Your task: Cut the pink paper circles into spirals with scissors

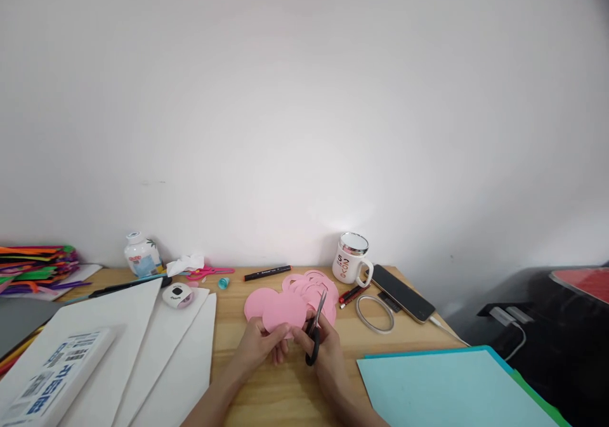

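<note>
My left hand [261, 344] pinches the lower edge of a pink paper circle [284, 309], thumb on top. In my right hand [329, 351] is a pair of scissors [313, 333] with black handles, its blades pointing up and away from me. The thumb of that hand also touches the circle's lower right edge. Behind the held piece, another pink paper circle [261, 301] lies on the wooden table. Pink paper scraps [311, 281] with cut-out curves overlap just beyond my right hand, partly hidden by the scissors.
A white mug [343, 265], red markers [351, 295], a pale ring [360, 319] and a phone [402, 292] sit to the right. Light blue sheets [442, 382] lie front right. White sheets [185, 357] and a white box [61, 379] are at left. Pink scissors [209, 272] and a black marker [267, 273] lie behind.
</note>
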Motion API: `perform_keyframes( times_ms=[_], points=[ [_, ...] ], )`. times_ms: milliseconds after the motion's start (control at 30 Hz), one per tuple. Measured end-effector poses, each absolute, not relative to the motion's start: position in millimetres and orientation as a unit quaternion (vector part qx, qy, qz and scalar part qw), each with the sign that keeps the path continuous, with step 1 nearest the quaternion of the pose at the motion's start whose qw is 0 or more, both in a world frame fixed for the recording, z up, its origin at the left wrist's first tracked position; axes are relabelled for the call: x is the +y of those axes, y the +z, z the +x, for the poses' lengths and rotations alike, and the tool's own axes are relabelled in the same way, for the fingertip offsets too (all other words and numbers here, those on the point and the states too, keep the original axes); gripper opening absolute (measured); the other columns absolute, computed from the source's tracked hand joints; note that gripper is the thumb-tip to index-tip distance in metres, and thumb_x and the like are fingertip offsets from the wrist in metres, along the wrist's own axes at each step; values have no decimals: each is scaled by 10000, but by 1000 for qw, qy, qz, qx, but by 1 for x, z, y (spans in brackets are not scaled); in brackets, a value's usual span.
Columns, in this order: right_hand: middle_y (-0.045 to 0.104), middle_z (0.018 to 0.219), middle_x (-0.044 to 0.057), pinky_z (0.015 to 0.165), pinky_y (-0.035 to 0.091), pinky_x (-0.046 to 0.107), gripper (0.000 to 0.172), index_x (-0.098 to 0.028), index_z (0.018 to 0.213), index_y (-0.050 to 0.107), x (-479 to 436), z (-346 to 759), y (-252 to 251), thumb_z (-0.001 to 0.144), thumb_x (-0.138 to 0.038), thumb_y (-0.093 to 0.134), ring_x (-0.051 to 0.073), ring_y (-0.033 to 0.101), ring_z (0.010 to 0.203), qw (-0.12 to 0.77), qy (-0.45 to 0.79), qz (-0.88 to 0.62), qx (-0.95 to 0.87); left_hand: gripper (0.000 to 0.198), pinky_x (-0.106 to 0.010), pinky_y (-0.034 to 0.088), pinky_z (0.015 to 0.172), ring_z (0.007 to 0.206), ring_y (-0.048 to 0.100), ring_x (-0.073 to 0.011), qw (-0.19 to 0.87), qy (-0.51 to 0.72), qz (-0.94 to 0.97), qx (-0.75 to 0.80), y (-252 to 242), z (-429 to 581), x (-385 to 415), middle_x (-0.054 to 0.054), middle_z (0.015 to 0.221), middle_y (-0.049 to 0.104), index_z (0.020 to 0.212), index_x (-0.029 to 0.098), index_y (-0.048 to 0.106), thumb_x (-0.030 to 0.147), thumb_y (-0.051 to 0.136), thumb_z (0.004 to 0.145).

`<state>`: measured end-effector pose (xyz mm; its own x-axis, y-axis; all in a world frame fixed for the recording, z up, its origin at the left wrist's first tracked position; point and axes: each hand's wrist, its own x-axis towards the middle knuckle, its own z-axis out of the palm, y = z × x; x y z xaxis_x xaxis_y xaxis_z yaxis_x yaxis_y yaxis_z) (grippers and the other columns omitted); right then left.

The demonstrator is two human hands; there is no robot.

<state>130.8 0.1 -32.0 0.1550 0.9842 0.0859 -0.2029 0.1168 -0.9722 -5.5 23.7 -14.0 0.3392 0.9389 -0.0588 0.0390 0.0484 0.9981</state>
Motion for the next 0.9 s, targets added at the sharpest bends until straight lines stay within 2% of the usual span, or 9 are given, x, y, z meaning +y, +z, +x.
perform_keyframes(
  times_ms=[233, 333, 467, 633, 900],
  points=[
    [405, 569, -53, 497, 311, 225, 334, -187, 681, 469, 4, 134, -34, 614, -404, 713, 109, 364, 526, 603, 493, -442, -445, 551, -199, 265, 314, 265, 405, -97, 557, 372, 593, 448, -21, -2, 26, -33, 293, 480, 370, 138, 585, 565, 505, 709],
    [418, 585, -50, 505, 314, 224, 329, -187, 696, 472, 4, 135, -33, 623, -405, 707, 109, 369, 535, 600, 491, -438, -455, 492, -196, 262, 318, 266, 396, -90, 547, 381, 589, 458, -18, -2, 26, -19, 296, 474, 381, 140, 579, 523, 559, 689],
    [418, 572, -53, 502, 318, 224, 351, -190, 682, 466, 5, 134, -31, 603, -424, 715, 111, 379, 530, 593, 488, -439, -466, 359, -205, 296, 323, 291, 427, -101, 570, 383, 575, 445, -14, -3, 26, -34, 365, 545, 450, 136, 621, 437, 642, 644],
    [404, 568, -52, 499, 334, 234, 365, -197, 672, 458, 5, 133, -30, 580, -420, 732, 116, 383, 520, 593, 490, -451, -453, 403, -216, 287, 318, 272, 398, -107, 559, 375, 586, 451, -12, -4, 25, -28, 301, 497, 383, 154, 606, 438, 623, 668],
    [416, 597, -44, 512, 336, 242, 344, -196, 724, 475, 6, 136, -35, 593, -390, 728, 122, 394, 546, 602, 503, -440, -438, 359, -196, 305, 322, 301, 428, -101, 560, 385, 588, 440, -10, -3, 23, -27, 341, 521, 434, 145, 626, 421, 636, 664]
  ],
)
